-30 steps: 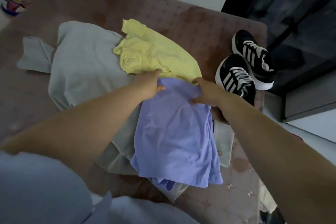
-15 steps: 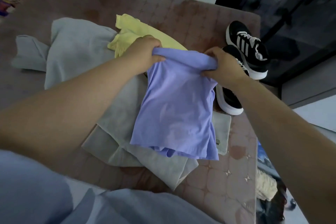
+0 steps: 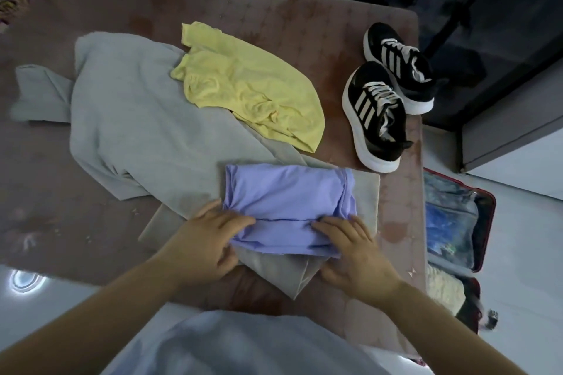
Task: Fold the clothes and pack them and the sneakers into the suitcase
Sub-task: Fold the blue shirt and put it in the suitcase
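Lavender knit garment (image 3: 286, 201): folded to a flat rectangle and laid near the front edge of the mauve quilted mattress (image 3: 274, 6), on top of a pale beige-grey cloth (image 3: 367, 195).

Left hand (image 3: 207, 243): placed on the near left corner, fingers nearly straight and pressed flat on the top fold. Nothing is gripped.

Right hand (image 3: 356, 253): set likewise on the near right corner, fingers extended over the fold, thumb spread out on the beige-grey cloth.

A large grey garment (image 3: 131, 119) is spread unfolded to the left. A crumpled yellow garment (image 3: 249, 91) is lying across its far right part.

A pair of black sneakers with white stripes and soles (image 3: 377, 113) is standing close to the right edge of the mattress, beyond the folded piece.

A red-rimmed suitcase (image 3: 489, 222) is lying open on the white floor just beside that edge. Blue patterned fabric (image 3: 447, 222) is seen in the farther half, a cream item (image 3: 441, 286) in the nearer.

Bare mattress is seen at the near left and along the far strip.
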`<state>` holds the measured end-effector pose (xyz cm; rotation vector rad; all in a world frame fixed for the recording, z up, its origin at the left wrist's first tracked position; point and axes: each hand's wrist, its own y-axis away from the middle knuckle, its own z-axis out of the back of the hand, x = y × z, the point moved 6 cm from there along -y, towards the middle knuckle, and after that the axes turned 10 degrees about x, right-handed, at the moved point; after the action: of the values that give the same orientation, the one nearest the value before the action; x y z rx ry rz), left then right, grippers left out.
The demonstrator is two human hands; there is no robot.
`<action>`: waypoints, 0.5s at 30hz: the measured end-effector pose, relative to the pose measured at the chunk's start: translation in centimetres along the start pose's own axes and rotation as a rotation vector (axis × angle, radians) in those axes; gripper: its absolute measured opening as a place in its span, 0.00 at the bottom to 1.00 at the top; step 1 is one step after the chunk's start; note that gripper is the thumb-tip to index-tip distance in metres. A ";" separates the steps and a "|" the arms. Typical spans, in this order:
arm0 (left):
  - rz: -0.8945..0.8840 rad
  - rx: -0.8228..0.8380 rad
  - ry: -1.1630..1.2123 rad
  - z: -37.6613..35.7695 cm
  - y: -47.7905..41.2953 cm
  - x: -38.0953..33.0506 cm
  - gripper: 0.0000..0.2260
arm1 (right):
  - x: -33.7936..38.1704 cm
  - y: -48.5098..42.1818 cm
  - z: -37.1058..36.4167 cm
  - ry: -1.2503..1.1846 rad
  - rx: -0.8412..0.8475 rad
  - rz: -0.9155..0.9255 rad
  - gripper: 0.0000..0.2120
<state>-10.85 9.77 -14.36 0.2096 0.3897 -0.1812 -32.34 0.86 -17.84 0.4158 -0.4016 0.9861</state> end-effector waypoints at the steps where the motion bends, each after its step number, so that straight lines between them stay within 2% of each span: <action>1: 0.021 -0.064 0.036 0.9 -0.1 -0.3 0.19 | 0.4 -0.1 0.8 -0.109 -0.060 -0.027 0.24; 3: 0.060 -0.207 0.076 3.0 -1.0 -1.1 0.16 | 1.1 -0.9 2.6 -0.206 -0.215 -0.088 0.21; 5: 0.130 -0.302 0.011 3.8 -2.9 -1.5 0.15 | 1.5 -2.7 3.5 -0.177 -0.294 -0.176 0.24; 7: 0.249 -0.262 -0.069 2.6 -5.0 -1.1 0.19 | 1.0 -4.5 3.0 -0.123 -0.226 -0.265 0.32; 11: 0.425 -0.029 -0.210 -2.2 -5.9 1.0 0.25 | -1.8 -5.1 0.1 -0.042 0.027 -0.369 0.50; 13: 0.436 -0.018 -0.215 -3.5 -5.5 1.7 0.27 | -2.5 -4.8 -0.3 -0.009 0.072 -0.378 0.52; 15: 0.451 -0.087 -0.102 -3.4 -5.3 1.6 0.28 | -2.7 -4.6 0.1 -0.119 0.035 -0.414 0.52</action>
<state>-11.73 5.24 -18.99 0.1967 0.2400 0.2681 -29.71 -3.39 -19.86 0.5648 -0.3861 0.5675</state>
